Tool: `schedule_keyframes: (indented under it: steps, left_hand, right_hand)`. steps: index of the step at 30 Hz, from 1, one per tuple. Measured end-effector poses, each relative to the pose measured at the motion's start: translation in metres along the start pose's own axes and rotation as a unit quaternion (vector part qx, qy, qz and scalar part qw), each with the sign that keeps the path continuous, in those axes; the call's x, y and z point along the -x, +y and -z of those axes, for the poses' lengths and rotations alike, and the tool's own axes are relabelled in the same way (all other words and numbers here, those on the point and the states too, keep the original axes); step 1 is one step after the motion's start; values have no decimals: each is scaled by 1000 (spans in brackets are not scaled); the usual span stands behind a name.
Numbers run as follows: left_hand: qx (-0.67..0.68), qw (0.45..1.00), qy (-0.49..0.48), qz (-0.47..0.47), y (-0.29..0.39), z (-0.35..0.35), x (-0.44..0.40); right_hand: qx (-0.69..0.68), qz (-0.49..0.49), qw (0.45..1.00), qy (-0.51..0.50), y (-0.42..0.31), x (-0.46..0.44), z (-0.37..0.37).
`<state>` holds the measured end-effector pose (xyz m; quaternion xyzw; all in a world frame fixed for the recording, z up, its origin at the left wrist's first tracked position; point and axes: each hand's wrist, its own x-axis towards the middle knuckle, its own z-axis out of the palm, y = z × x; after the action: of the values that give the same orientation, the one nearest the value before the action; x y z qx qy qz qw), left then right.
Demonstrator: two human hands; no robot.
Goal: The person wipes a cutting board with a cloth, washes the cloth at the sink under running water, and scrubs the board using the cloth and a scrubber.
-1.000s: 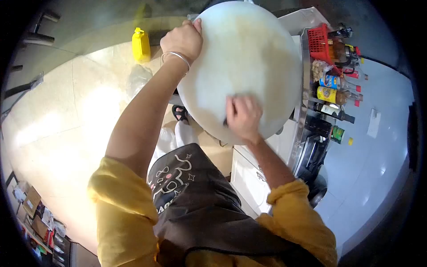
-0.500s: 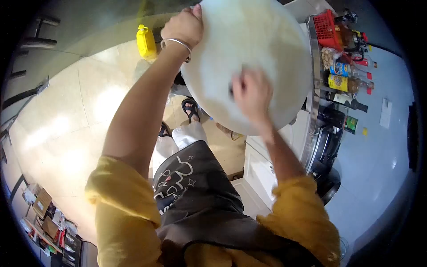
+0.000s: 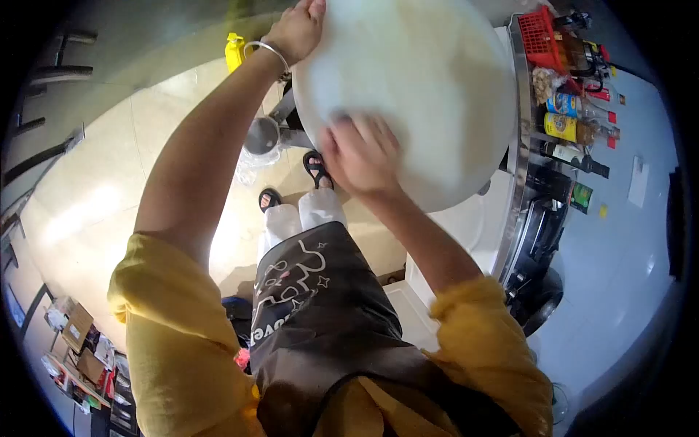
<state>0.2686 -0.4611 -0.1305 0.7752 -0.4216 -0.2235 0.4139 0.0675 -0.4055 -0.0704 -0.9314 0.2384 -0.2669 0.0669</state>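
Note:
A large round whitish board (image 3: 422, 95) fills the upper middle of the head view. My left hand (image 3: 297, 30) grips its upper left edge, with the fingers closed over the rim and a bangle on the wrist. Over the lower left part of the board is my right hand (image 3: 360, 153), blurred by motion, with its fingers curled. Something small and dark shows at its fingertips, too smeared to make out.
On the counter (image 3: 520, 109) at right stand a red basket (image 3: 539, 40), several bottles (image 3: 564, 127) and a dark pan (image 3: 542, 302). A yellow jug (image 3: 234, 52) is on the floor at upper left. Shelves with boxes (image 3: 76, 326) are at lower left.
My right hand has moved up, then left across the board. My left hand stays on the rim, now slightly further up and left. The view has shifted, showing a round metal object near my feet.

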Motion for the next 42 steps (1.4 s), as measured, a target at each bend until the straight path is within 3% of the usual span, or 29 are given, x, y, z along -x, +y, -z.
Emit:
schedule_keyframes:
  steps: [1, 2, 5, 6, 8, 9, 10, 11, 14, 16, 18, 19, 20, 21, 22, 25, 27, 29, 30, 31, 33, 35, 36, 37, 38, 39, 40, 41, 42]
  left_hand:
    - [-8, 998, -55, 21, 7, 10, 0]
    - [-25, 995, -54, 75, 14, 10, 2]
    - [3, 996, -27, 84, 20, 9, 8]
    - [17, 999, -19, 32, 13, 6, 5]
    - [28, 999, -9, 23, 0, 2, -2]
    - [43, 999, -7, 8, -4, -5, -3]
    - [61, 998, -6, 13, -6, -7, -3]
    - [74, 997, -2, 17, -9, -4, -4]
    - [82, 995, -44, -23, -38, 7, -18]
    - [54, 992, -108, -29, -34, 1, -18]
    - [109, 987, -106, -54, -16, 8, -12]
    - [106, 987, -107, -59, -6, 11, -6]
    - [107, 990, -84, -35, 6, 12, 3]
    - [108, 992, -61, -9, 14, 13, 6]
    - [80, 996, -42, -19, 7, 9, 3]
    - [70, 997, -36, -22, 10, 9, 3]
    - [83, 996, -13, -30, 4, 1, 3]
    - [36, 999, -13, -8, 8, 4, 0]
    - [4, 1000, -23, 8, 8, 5, 0]
    - [1, 1000, -12, 0, 12, 6, 2]
    - [-73, 992, -36, 101, 19, 9, 3]
    - [-126, 981, -72, 127, -11, 3, 1]
    - [-95, 991, -66, 62, -65, -15, 7]
    - [-69, 996, -64, -2, -104, -18, 13]
    - [14, 994, -90, 56, -51, 23, 39]
    - [83, 988, -83, 101, -1, 50, 80]
    - [151, 975, -69, 145, 51, 78, 123]
    - [206, 962, -19, 176, 70, 90, 158]
    - [238, 949, -19, 205, 72, 97, 191]
  right_hand:
    - [35, 35, 998, 48, 9, 34, 16]
    - [36, -16, 998, -55, 22, 71, 39]
    - [45, -56, 986, -153, 32, 101, 71]
    - [78, -75, 973, -204, 30, 103, 72]
    - [120, -6, 986, -112, 16, 79, 41]
    - [30, 1, 995, -100, 0, 50, 29]
    - [31, 49, 998, 11, -11, 30, 1]
    - [-27, -5, 1000, 10, -23, 9, -18]
    - [5, -64, 998, -28, -34, -35, -33]
    - [-71, -52, 996, -29, -26, -27, -24]
    - [3, -23, 991, 134, 14, 31, -18]
    - [82, 17, 993, 78, 38, 49, 13]
    - [180, -26, 983, -31, 65, 75, 37]
    - [131, -127, 983, 25, 90, 85, 57]
    - [161, -221, 962, 0, 123, 101, 69]
    - [233, -394, 889, 9, 174, 73, 90]
    - [283, -400, 871, 40, 164, 61, 74]
    - [260, -358, 897, 16, 136, 61, 51]
    - [217, -261, 937, 77, 116, 58, 30]
    - [291, -206, 934, 23, 87, 45, 19]
    - [227, -188, 954, -60, 35, 28, -1]
    - [82, -118, 990, 3, 2, 6, -2]
    - [-46, -164, 985, -39, 5, 0, -2]
    - [-176, -205, 959, -88, 6, -4, 0]
    - [-470, -397, 775, -143, 12, -15, 21]
    - [-735, -410, 522, -139, 18, -15, 25]
    - [-857, -454, 202, -138, 25, -15, 28]
    - [-896, -407, 129, -125, 16, -17, 37]
    - [-913, -348, 107, -186, 9, -23, 48]
